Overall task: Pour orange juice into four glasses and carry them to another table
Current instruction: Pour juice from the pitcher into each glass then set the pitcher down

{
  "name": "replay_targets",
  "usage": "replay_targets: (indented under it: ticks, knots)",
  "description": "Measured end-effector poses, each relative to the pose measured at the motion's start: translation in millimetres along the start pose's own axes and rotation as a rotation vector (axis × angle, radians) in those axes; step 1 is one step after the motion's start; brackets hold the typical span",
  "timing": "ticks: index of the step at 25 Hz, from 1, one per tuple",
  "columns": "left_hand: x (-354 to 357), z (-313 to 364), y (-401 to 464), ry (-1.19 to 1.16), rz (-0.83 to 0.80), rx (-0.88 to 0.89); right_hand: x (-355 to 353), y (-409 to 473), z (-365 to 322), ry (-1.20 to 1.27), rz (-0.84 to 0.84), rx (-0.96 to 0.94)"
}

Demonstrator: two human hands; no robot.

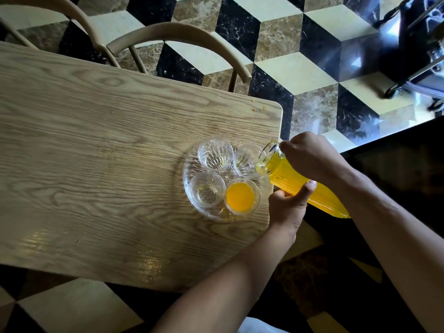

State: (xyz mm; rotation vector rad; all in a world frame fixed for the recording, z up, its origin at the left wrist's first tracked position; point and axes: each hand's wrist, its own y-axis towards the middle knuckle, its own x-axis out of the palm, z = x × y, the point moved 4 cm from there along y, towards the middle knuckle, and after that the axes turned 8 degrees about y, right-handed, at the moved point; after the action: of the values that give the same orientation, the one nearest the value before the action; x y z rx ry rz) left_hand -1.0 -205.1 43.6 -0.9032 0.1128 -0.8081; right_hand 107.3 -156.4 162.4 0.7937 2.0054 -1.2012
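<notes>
Juice fills the ribbed carafe [298, 186], tilted and gripped by both hands: right hand [310, 155] round its neck, left hand [288, 207] beneath its body. Just past its mouth, four glasses share a glass tray [192, 207]; the near-right glass [241, 196] holds juice, the other three [215, 153] look empty.

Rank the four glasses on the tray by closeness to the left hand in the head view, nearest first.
Measured from the left hand:
1. Juice-filled glass, near right of the tray.
2. Near-left empty glass.
3. Far-right empty glass, under the pitcher's mouth.
4. Far-left empty glass.
Items 2 and 3 are nearly tied.
</notes>
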Motion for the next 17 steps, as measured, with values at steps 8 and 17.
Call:
replay_targets:
  ticks: [8,17]
  knots:
    - [6.4,-9.8,4.4,-0.042,0.002,-0.058,-0.7,1.6,-3.4,-0.058,-0.025,0.013]
    - [11.9,-10.0,-1.5,-0.041,-0.014,-0.101,-5.9,-3.0,-5.5,-0.059,-0.012,0.024]
